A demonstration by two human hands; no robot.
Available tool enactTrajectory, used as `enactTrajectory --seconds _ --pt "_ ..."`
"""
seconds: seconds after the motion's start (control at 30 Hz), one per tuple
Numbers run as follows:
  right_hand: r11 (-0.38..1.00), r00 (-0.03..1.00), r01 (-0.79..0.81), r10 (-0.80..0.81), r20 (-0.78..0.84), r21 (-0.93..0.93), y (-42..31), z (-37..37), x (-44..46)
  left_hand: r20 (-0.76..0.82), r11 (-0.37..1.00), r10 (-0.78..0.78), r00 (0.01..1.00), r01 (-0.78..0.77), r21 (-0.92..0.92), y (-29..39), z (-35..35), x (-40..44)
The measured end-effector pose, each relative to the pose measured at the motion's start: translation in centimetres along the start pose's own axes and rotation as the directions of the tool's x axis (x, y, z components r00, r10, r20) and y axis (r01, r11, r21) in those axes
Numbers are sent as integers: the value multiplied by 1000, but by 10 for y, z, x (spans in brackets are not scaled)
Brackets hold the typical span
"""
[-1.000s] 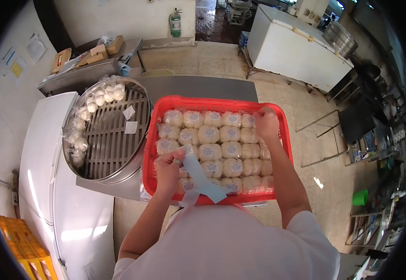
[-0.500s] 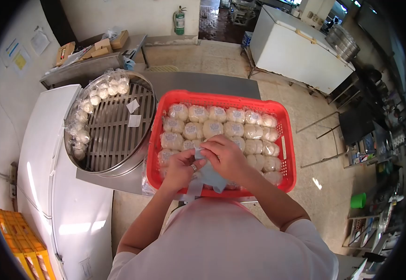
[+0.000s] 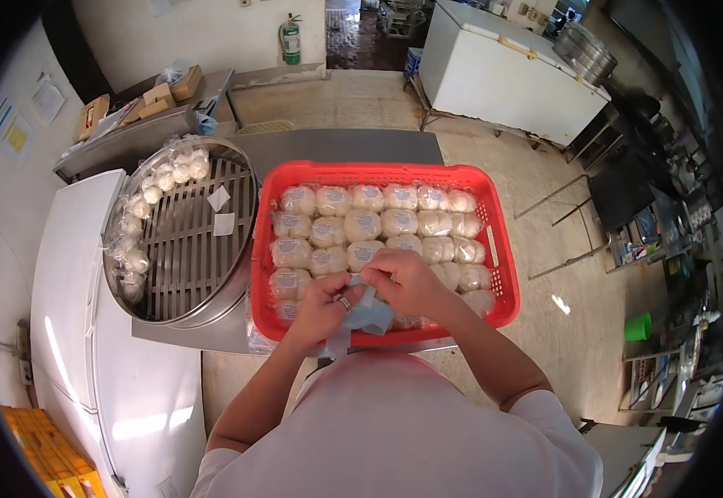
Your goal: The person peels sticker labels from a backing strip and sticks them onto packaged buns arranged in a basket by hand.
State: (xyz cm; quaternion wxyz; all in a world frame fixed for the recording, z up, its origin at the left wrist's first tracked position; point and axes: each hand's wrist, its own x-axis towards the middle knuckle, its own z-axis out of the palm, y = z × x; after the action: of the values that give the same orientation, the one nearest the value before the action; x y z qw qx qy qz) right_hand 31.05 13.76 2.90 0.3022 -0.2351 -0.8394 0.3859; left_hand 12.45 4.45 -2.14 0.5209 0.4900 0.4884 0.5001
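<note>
Bluish strip (image 3: pixel 370 315) hangs between left hand (image 3: pixel 323 308) and right hand (image 3: pixel 409 283); both pinch its top.

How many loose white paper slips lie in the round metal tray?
2: the upper slip and the lower slip, both in the tray, right of the bagged buns, which could hide more.
</note>
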Motion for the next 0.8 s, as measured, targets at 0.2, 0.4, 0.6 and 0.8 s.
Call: enactTrajectory --seconds 0.2,0.4,0.6,0.8 --pt "947 957 -289 287 31 143 2 0 -6 17 996 -30 999 29 87 13 4 -2" --pt "931 929 -285 326 -173 226 42 -5 -8 57 991 -88 994 82 106 22 5 -2" --pt "760 898 -279 -10 -440 -586 101 -92 6 38 993 -114 993 114 12 8 2 -2" --pt "339 987 -32 -138 -83 -940 156 -109 0 -14 987 -135 991 133 -85 9 3 -1"
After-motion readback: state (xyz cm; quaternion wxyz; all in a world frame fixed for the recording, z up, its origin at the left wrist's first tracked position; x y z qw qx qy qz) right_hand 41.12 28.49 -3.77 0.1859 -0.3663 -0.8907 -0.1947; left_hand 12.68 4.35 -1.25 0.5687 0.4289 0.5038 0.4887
